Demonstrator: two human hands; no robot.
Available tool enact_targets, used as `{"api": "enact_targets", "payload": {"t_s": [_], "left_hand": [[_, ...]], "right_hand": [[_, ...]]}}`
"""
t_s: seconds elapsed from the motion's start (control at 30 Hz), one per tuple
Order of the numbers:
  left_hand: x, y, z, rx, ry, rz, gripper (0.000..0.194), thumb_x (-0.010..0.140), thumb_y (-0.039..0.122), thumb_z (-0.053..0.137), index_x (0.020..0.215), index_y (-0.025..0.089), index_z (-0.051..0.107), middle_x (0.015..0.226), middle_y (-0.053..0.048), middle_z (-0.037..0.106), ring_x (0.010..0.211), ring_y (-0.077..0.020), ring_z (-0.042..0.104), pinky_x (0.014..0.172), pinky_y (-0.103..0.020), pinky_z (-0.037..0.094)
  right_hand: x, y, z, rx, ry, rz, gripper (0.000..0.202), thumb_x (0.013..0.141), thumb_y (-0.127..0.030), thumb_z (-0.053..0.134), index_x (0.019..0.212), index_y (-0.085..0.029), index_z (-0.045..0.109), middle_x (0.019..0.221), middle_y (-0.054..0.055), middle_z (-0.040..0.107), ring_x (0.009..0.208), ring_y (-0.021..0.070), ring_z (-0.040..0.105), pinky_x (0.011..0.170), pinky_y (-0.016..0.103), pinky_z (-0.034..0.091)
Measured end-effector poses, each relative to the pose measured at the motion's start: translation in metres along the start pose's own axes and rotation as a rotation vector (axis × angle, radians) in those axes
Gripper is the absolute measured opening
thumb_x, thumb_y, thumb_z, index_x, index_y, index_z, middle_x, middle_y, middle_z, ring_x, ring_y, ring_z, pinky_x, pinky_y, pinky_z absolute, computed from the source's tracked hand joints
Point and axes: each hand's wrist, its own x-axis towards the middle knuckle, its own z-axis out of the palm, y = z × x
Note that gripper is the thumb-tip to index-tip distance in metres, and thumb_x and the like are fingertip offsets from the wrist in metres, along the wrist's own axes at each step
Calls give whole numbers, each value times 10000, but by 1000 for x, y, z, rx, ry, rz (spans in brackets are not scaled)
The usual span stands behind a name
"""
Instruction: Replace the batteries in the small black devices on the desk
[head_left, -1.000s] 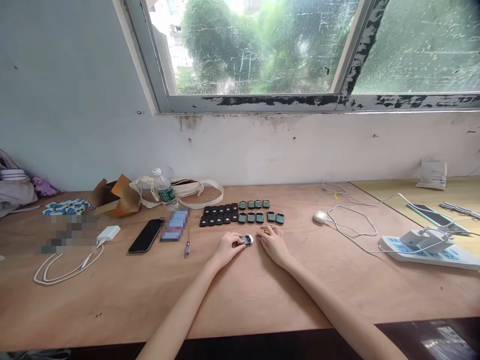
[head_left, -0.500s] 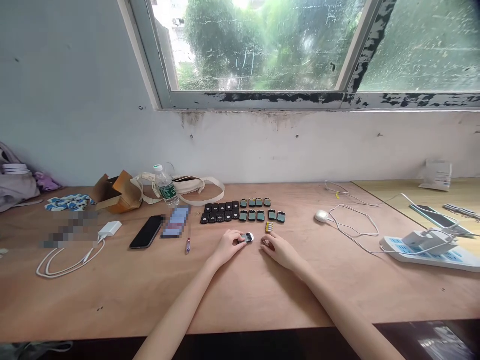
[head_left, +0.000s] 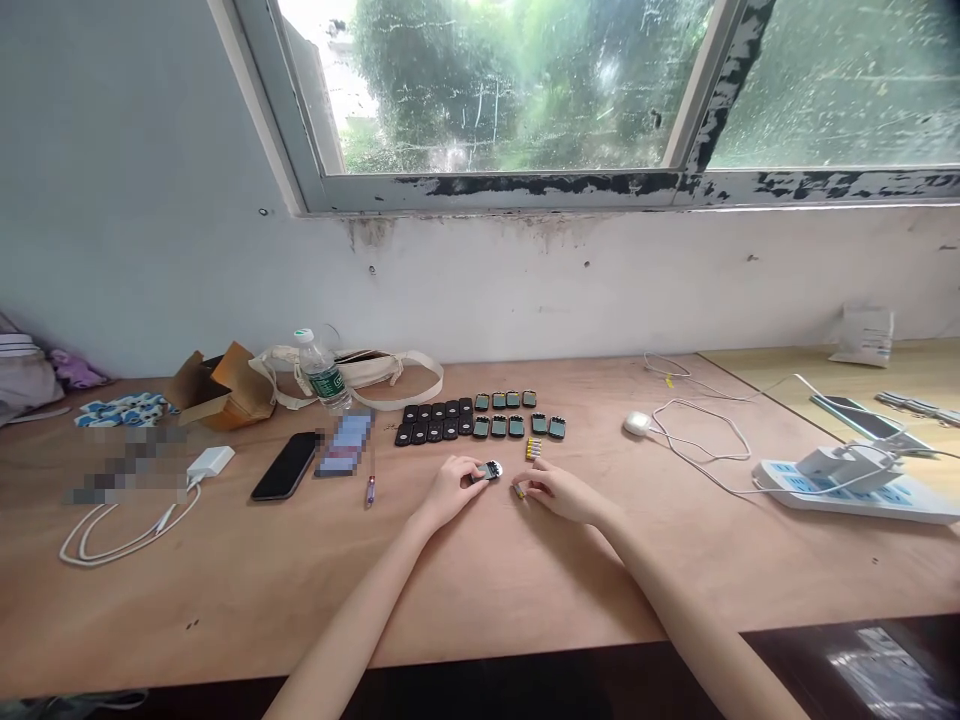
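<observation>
My left hand (head_left: 452, 490) is closed on a small electronic unit (head_left: 490, 471) with a grey face and a round white end, held low over the table. To its right, my right hand (head_left: 561, 493) pinches a small yellow-and-silver battery (head_left: 519, 491) between thumb and fingers. Just beyond the right hand lies a short row of similar batteries (head_left: 533, 448). Farther back, black oval covers (head_left: 435, 432) sit in two rows, beside several small units with grey-green faces (head_left: 499, 427).
A screwdriver (head_left: 370, 491) lies left of my hands, with a black phone (head_left: 286, 466) farther left. Behind stand a water bottle (head_left: 324, 376) and an open cardboard box (head_left: 225, 388). On the right are a white mouse-like object (head_left: 637, 424), cables and a power strip (head_left: 862, 497).
The battery in my right hand now shows more clearly, its tip pointing out toward the left. My left hand keeps its hold on the unit. The whole view has shifted slightly.
</observation>
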Motion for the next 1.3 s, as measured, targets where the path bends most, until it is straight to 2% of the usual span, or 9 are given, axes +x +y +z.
{"api": "enact_targets", "payload": {"t_s": [0.13, 0.27, 0.37, 0.5, 0.87, 1.0, 1.1, 1.23, 1.3], "left_hand": [[0, 0, 0, 7, -6, -3, 118, 807, 312, 629, 757, 206, 648, 1020, -39, 685, 929, -215, 566, 821, -341, 447], [-1, 1, 0, 8, -9, -10, 143, 814, 325, 618, 762, 198, 657, 1018, -43, 683, 924, -208, 564, 812, -332, 446], [0, 0, 0, 7, -19, -18, 142, 812, 325, 619, 782, 196, 669, 1015, -52, 680, 932, -212, 564, 819, -333, 445], [0, 0, 0, 10, -24, -20, 131, 811, 315, 618, 799, 197, 674, 1022, -56, 676, 956, -217, 564, 844, -338, 442], [-2, -1, 2, 12, -13, 3, 112, 812, 298, 621, 799, 197, 667, 1018, -53, 675, 952, -212, 563, 838, -326, 441], [-2, -1, 2, 21, -6, 18, 127, 819, 308, 614, 788, 197, 666, 1011, -56, 675, 938, -215, 560, 827, -330, 442], [-2, -1, 2, 12, 2, 7, 139, 807, 330, 626, 801, 199, 671, 1008, -59, 679, 939, -224, 562, 824, -338, 442], [-3, 1, 3, -124, -18, -41, 336, 757, 456, 660, 974, 200, 675, 979, -70, 685, 920, -231, 583, 799, -325, 460], [-4, 4, 5, -254, -30, -74, 440, 831, 526, 532, 1096, 192, 638, 959, -76, 689, 883, -217, 606, 782, -314, 471]], "right_hand": [[2, -1, 6, -29, 30, 1, 188, 902, -306, 487, 962, -262, 660, 935, 22, 566, 695, 128, 563, 696, 265, 458], [2, 1, 6, -34, 44, -2, 198, 915, -333, 467, 908, -238, 641, 925, 23, 576, 730, 133, 565, 690, 258, 448], [2, 4, 5, -70, 128, 70, 210, 910, -344, 465, 831, -218, 613, 918, 28, 571, 722, 140, 556, 652, 258, 442], [4, 8, 2, -110, 231, 184, 196, 892, -318, 471, 777, -212, 589, 870, 28, 564, 704, 152, 554, 623, 266, 437], [9, 23, 10, -141, 383, 260, 113, 842, -250, 487, 751, -208, 540, 830, 19, 570, 700, 153, 546, 626, 261, 424], [10, 18, 12, -132, 422, 238, 40, 826, -257, 504, 827, -216, 507, 873, 20, 555, 707, 159, 546, 593, 264, 435], [12, 4, 19, -79, 427, 142, 98, 846, -284, 498, 919, -222, 521, 963, 41, 549, 755, 165, 564, 622, 284, 473], [15, -23, 37, 24, 363, 8, 318, 834, -361, 565, 1115, -224, 504, 1092, 83, 531, 846, 185, 577, 737, 333, 511], [16, -34, 46, 3, 344, -32, 479, 773, -376, 652, 1188, -223, 469, 1128, 97, 527, 973, 236, 548, 833, 390, 490]]}}
